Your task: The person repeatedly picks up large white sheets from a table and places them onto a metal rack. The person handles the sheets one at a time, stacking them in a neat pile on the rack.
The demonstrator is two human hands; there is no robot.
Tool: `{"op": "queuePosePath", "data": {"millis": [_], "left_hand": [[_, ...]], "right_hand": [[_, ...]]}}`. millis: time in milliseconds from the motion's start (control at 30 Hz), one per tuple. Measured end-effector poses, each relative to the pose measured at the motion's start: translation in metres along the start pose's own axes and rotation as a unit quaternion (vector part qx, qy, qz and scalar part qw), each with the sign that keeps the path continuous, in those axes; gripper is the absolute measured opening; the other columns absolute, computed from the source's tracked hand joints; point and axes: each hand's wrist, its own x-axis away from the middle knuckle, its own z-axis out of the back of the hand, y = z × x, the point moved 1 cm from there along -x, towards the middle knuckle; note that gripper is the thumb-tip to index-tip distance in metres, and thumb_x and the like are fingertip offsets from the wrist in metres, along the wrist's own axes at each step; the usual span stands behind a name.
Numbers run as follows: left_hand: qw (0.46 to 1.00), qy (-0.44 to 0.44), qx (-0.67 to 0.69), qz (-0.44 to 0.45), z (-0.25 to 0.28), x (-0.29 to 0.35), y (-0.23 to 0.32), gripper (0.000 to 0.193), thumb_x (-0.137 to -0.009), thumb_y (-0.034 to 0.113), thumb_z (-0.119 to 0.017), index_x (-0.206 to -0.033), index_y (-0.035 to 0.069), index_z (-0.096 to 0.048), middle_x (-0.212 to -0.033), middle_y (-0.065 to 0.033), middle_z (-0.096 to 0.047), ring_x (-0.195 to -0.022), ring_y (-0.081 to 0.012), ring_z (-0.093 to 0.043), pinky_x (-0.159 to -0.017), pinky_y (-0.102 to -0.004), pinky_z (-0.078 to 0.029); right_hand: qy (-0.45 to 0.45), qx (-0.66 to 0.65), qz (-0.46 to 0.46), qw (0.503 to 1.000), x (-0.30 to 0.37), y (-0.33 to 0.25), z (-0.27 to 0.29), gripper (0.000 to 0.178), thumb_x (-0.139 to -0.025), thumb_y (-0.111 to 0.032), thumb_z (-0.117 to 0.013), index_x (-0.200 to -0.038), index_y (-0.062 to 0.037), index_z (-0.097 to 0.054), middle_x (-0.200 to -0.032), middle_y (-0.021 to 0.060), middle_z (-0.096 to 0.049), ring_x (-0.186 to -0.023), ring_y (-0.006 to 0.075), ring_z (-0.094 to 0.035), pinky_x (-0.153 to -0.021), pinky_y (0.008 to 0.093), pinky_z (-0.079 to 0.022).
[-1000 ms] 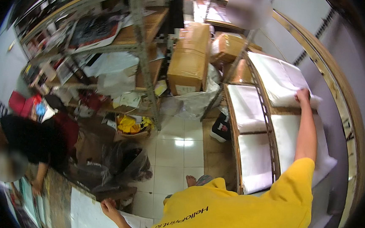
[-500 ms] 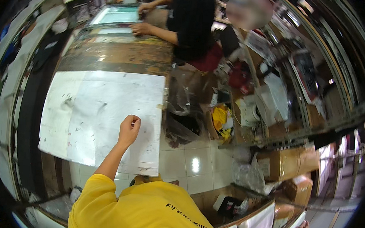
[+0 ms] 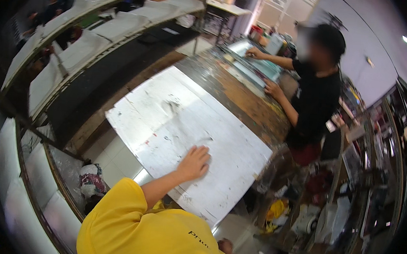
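My left hand [image 3: 194, 164] is on a large white sheet [image 3: 226, 145], palm down, with its fingers stretched out over the surface. Nothing shows in its grip. Dark smudges and small coloured marks dot the sheet, which covers the near end of a worn, paint-stained table [image 3: 216, 83]. My left forearm reaches in from the yellow sleeve across the sheet's near edge. My right hand is out of sight.
Across the table, a person in a black shirt [image 3: 319, 92] has both hands at a framed pale-green screen [image 3: 259, 67]. Racks with white panels [image 3: 83, 55] line the left. Cluttered shelves [image 3: 345, 198] and a yellow cloth [image 3: 277, 210] are at the right.
My view has swung left, so the table now slants. My left hand has gone from closed fingers above the sheet to lying flat on it. My right hand has left the view.
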Motion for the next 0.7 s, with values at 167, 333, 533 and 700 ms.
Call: {"op": "queuePosePath", "data": {"millis": [167,333,533,700], "left_hand": [[1.0,0.009,0.014,0.009,0.005,0.008,-0.002,0.042,-0.085,0.025,-0.058,-0.12,0.001,-0.054,-0.138,-0.0194,-0.046,-0.133,-0.0351,-0.038,-0.113,-0.052,-0.028],[1.0,-0.008,-0.006,0.0,0.007,0.006,0.001,0.041,-0.086,0.025,-0.057,-0.12,0.001,-0.054,-0.14,-0.0193,-0.045,-0.134,-0.0343,-0.036,-0.113,-0.0505,-0.026],[1.0,-0.008,-0.003,0.005,0.006,0.007,0.003,0.041,-0.087,0.026,-0.056,-0.12,0.001,-0.053,-0.141,-0.0201,-0.044,-0.135,-0.0341,-0.036,-0.114,-0.0504,-0.025],[1.0,-0.011,-0.015,0.004,0.007,0.004,0.003,0.042,-0.086,0.026,-0.058,-0.121,0.002,-0.054,-0.141,-0.0181,-0.046,-0.135,-0.0333,-0.036,-0.114,-0.0502,-0.025]], "right_hand": [[0.01,-0.271,0.009,0.963,-0.078,-0.031,-0.046,0.005,-0.076,-0.012,-0.07,-0.079,-0.0085,-0.071,-0.089,0.0102,-0.07,-0.081,0.0289,-0.067,-0.071,0.0392,-0.053],[0.042,-0.573,-0.273,0.771,-0.061,-0.073,0.066,0.018,-0.092,-0.013,-0.055,-0.11,-0.0087,-0.056,-0.087,0.0109,-0.064,-0.062,0.0252,-0.065,-0.049,0.035,-0.046],[-0.015,-0.781,-0.027,0.624,-0.057,0.053,-0.026,0.016,-0.09,-0.013,-0.055,-0.094,0.001,-0.061,-0.072,0.0136,-0.06,-0.062,0.025,-0.063,-0.051,0.0392,-0.048],[0.061,-0.409,-0.186,0.891,-0.034,0.003,-0.035,0.016,-0.09,-0.012,-0.055,-0.093,0.0021,-0.062,-0.071,0.0139,-0.06,-0.061,0.0249,-0.063,-0.052,0.0392,-0.049]]}}
